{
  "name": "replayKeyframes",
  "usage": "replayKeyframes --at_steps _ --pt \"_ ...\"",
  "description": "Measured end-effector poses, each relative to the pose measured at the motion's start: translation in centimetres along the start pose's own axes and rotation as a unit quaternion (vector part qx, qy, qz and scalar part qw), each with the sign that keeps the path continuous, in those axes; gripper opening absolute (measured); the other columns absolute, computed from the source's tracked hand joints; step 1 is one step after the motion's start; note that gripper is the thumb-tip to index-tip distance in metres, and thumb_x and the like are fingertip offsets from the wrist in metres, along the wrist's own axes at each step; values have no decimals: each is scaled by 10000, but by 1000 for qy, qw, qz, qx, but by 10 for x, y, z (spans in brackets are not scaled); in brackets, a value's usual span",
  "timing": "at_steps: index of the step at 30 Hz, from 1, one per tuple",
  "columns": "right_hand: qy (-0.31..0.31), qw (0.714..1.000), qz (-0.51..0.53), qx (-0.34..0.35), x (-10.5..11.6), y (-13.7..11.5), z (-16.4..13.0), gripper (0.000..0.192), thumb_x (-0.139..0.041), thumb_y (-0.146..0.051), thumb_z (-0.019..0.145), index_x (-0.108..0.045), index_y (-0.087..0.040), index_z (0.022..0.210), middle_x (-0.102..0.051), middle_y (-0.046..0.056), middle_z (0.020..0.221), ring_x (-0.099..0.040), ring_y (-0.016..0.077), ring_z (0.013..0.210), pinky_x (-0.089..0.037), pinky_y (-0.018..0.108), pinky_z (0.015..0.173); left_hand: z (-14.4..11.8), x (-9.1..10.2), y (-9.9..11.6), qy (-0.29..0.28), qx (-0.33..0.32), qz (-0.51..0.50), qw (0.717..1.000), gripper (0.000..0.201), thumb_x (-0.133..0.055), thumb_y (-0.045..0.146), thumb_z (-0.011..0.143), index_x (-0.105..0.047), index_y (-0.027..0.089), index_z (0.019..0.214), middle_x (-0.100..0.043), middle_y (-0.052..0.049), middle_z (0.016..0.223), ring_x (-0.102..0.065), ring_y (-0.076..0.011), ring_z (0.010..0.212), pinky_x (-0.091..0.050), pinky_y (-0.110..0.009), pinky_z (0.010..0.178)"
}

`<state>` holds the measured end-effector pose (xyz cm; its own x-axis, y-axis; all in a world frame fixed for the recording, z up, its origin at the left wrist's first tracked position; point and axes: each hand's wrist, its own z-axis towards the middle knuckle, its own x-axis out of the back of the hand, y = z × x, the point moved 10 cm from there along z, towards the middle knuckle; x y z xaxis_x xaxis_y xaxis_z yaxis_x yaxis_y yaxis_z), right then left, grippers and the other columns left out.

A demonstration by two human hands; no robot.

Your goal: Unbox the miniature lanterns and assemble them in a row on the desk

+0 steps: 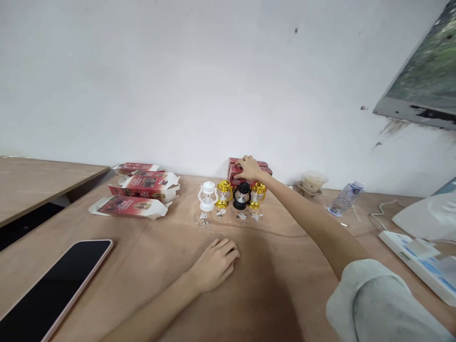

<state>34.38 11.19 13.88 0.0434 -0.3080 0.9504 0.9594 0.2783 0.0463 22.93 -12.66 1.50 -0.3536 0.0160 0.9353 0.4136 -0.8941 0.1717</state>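
Observation:
My right hand [249,169] reaches over a stack of red boxes [266,169] against the wall, with its fingers and thumb gripping one of them. My left hand [217,266] lies relaxed on the table with loosely bent fingers and holds nothing. Between the hands stands a row of miniature lanterns: a white lantern [208,195], a gold lantern [224,194], a black lantern [242,196] and another gold lantern [257,195]. In front of each lantern lies a small group of metal wires and little parts [221,216].
Opened red cartons [131,206] lie at the left, behind a phone [57,289]. To the right are a lidded cup [314,181], a clear bottle [345,198] and a white power strip [420,261] with a cable. A wall [178,95] bounds the wooden table.

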Motion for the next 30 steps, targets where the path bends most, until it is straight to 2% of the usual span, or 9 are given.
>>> replayKeyframes --at_steps 8,11,14,16,18,20,23,26,30 --pt "16 1000 21 7 3 -11 -2 486 -724 -338 698 -519 -137 1090 -575 139 1114 -492 310 1069 -389 424 907 0 2 0 -4 -1 0 1000 167 -441 120 850 -555 200 943 -619 -27 988 -537 -166 895 -366 -302 778" --pt "42 998 37 2 28 -10 -1 604 -725 -399 691 -472 -127 1166 -531 148 1168 -483 314 1089 -389 430 927 0 7 -1 8 5 -17 1000 163 -415 139 865 -567 191 892 -621 -39 927 -547 -168 859 -400 -300 766" --pt "122 986 115 -10 74 0 -17 668 -664 -463 743 -392 -153 1269 -461 136 1222 -513 281 1064 -418 420 918 -2 18 -11 52 51 -102 992 201 -382 169 878 -583 186 868 -622 -46 869 -566 -165 827 -440 -291 751" --pt "208 959 191 -17 104 7 -44 637 -615 -479 787 -363 -204 1304 -442 114 1225 -522 259 1053 -428 417 916 -4 22 -29 84 121 -210 967 158 -433 233 866 -582 191 896 -629 -37 841 -584 -163 804 -463 -293 737" --pt "274 926 255 -47 114 13 -84 549 -553 -475 840 -360 -263 1309 -462 95 1214 -498 246 1093 -424 393 933 -9 21 -53 124 210 -343 907 199 -540 327 813 -558 192 958 -630 -34 864 -597 -159 768 -486 -301 711" --pt "284 886 356 -87 94 11 -125 446 -486 -487 872 -395 -292 1263 -499 76 1190 -505 230 1085 -445 364 912 -17 17 -74 175 275 -465 823 428 -648 402 720 -506 196 1067 -610 -60 999 -607 -161 775 -513 -321 695" --pt "219 803 536 -139 25 -10 -180 407 -501 -532 839 -455 -283 1158 -559 47 1130 -547 226 1031 -480 363 862 -23 15 -89 228 299 -576 726 721 -724 463 623 -405 224 1224 -501 -115 1255 -604 -221 955 -543 -379 735" --pt "154 746 625 -169 -38 -41 -217 415 -554 -539 808 -498 -284 1131 -595 31 1112 -557 219 1042 -451 372 920 -22 15 -89 221 307 -590 714 699 -735 500 615 -460 199 1182 -540 -119 1257 -565 -282 1099 -515 -411 849" --pt "169 703 657 -213 -69 -48 -232 472 -489 -633 808 -571 -265 1092 -600 43 1178 -516 222 1140 -404 376 989 -24 13 -87 212 336 -574 716 611 -761 489 603 -533 159 1064 -660 -108 1088 -607 -296 1055 -480 -410 905"
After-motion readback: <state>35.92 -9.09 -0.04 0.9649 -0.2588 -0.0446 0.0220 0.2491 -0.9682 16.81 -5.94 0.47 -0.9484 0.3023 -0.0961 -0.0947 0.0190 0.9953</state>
